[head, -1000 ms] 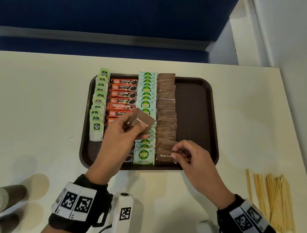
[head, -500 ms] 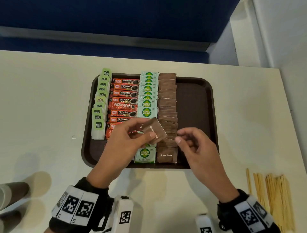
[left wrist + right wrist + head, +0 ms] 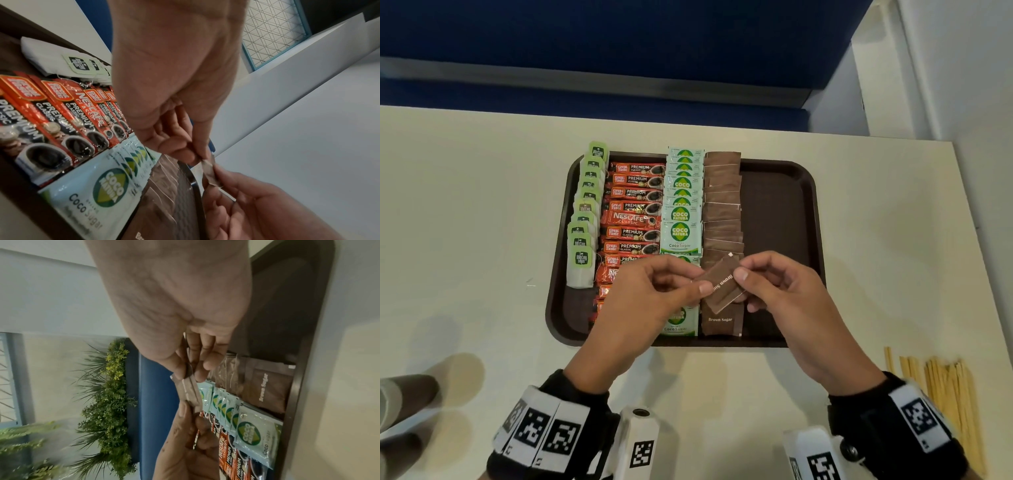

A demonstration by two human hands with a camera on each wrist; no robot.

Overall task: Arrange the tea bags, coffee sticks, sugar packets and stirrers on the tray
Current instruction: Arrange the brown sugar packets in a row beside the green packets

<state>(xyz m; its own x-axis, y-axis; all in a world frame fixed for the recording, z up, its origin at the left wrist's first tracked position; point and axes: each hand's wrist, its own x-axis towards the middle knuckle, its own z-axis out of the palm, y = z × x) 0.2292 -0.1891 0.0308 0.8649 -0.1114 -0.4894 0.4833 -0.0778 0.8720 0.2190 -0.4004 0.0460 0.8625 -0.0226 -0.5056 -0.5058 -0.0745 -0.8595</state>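
Observation:
A dark brown tray (image 3: 780, 205) holds four columns: green-tagged tea bags (image 3: 582, 236), red coffee sticks (image 3: 633, 205), pale green Coco sugar packets (image 3: 681, 212) and brown sugar packets (image 3: 722, 212). Above the tray's front part, both hands pinch one loose brown sugar packet (image 3: 724, 286) (image 3: 209, 170) (image 3: 189, 391). My left hand (image 3: 650, 291) holds its left end between thumb and finger. My right hand (image 3: 774, 284) holds its right end. The wooden stirrers (image 3: 941, 387) lie on the table at the right, off the tray.
The tray's right third (image 3: 777, 246) is bare. A cream table (image 3: 465, 222) runs to a blue wall panel (image 3: 619, 41) at the back. Brown paper cups (image 3: 404, 397) lie at the bottom left corner.
My right hand left the front brown packet on the tray and rose to meet my left hand. The loose brown packet, held by my left hand alone before, is now pinched by both.

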